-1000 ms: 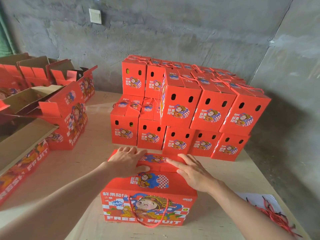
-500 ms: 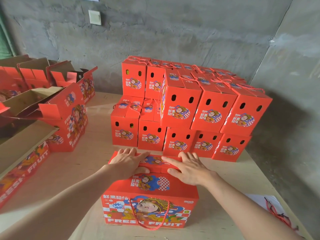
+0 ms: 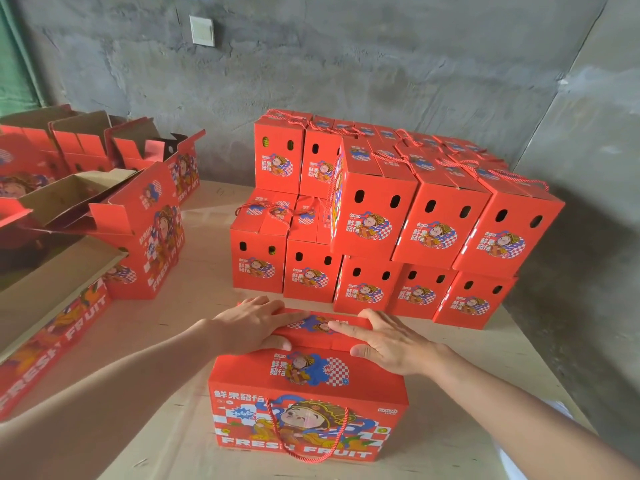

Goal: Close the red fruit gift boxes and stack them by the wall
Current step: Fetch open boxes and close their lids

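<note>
**Q:** What carries the load here?

**A:** A pale plywood table (image 3: 467,344), its far edge meeting a grey concrete wall (image 3: 381,64).

**Q:** And nearest the camera?

**A:** One closed red gift box (image 3: 308,407) stands upright on the boards. Its rope handle (image 3: 304,455) hangs down the printed front.

**Q:** Behind it?

**A:** A lower tier of closed boxes (image 3: 367,289), five across the front, side by side and touching, just beyond the near box. A second tier (image 3: 440,216) sits on them.

**Q:** The left side?

**A:** Open boxes (image 3: 149,233), flaps up, stand in a cluster apart from the tier, with bare plywood between.
</note>
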Action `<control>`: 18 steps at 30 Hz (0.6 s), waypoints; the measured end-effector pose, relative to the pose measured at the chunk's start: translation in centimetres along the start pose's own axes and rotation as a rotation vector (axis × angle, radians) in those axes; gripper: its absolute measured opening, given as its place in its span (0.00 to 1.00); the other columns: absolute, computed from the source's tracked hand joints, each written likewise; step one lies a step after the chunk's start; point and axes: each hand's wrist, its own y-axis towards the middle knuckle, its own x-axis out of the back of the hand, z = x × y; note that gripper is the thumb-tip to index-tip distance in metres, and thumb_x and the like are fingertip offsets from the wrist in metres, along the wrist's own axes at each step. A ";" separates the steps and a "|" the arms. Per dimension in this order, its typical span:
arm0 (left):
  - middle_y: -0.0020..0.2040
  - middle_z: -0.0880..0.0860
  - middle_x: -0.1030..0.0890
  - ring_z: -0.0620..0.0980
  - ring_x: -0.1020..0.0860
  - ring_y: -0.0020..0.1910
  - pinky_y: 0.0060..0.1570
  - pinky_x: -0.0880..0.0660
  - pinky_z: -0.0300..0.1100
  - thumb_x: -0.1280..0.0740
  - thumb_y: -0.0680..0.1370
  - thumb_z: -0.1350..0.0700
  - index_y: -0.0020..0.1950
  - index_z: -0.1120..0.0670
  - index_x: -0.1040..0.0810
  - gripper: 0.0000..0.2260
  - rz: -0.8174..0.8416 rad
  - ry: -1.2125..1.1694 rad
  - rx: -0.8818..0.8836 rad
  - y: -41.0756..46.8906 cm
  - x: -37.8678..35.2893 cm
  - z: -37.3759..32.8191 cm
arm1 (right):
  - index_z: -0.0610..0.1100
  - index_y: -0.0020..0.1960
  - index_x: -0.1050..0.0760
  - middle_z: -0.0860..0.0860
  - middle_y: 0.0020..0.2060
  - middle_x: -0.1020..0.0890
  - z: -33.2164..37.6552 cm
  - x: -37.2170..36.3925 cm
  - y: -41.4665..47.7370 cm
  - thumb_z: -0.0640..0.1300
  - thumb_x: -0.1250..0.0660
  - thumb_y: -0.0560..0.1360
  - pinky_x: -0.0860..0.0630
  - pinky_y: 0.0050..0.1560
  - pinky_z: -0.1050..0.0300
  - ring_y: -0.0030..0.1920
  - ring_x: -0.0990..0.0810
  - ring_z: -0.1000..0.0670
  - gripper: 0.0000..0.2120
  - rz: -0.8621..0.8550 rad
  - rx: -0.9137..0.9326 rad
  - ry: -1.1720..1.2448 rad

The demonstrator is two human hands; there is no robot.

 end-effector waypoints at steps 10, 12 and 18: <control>0.72 0.48 0.38 0.50 0.38 0.69 0.70 0.43 0.46 0.65 0.69 0.29 0.77 0.38 0.52 0.36 -0.013 -0.089 0.058 0.0 -1.1 0.4 | 0.80 0.65 0.62 0.46 0.67 0.39 0.1 -0.3 -0.2 0.74 0.66 0.68 0.39 0.67 0.44 0.67 0.38 0.42 0.25 -0.009 -0.022 0.001; 0.70 0.47 0.37 0.48 0.39 0.68 0.70 0.44 0.46 0.65 0.69 0.29 0.76 0.37 0.52 0.36 -0.035 -0.106 0.086 0.0 -1.4 0.2 | 0.80 0.65 0.64 0.46 0.68 0.40 0.1 0.0 -0.1 0.74 0.66 0.68 0.39 0.68 0.43 0.68 0.38 0.42 0.25 0.017 -0.016 -0.002; 0.69 0.46 0.38 0.48 0.39 0.69 0.72 0.46 0.48 0.77 0.64 0.27 0.75 0.35 0.54 0.42 -0.057 -0.142 0.112 -0.2 -1.4 -0.1 | 0.73 0.68 0.69 0.54 0.77 0.58 0.3 -0.5 -0.1 0.70 0.67 0.71 0.63 0.73 0.41 0.76 0.60 0.48 0.26 0.039 -0.020 -0.014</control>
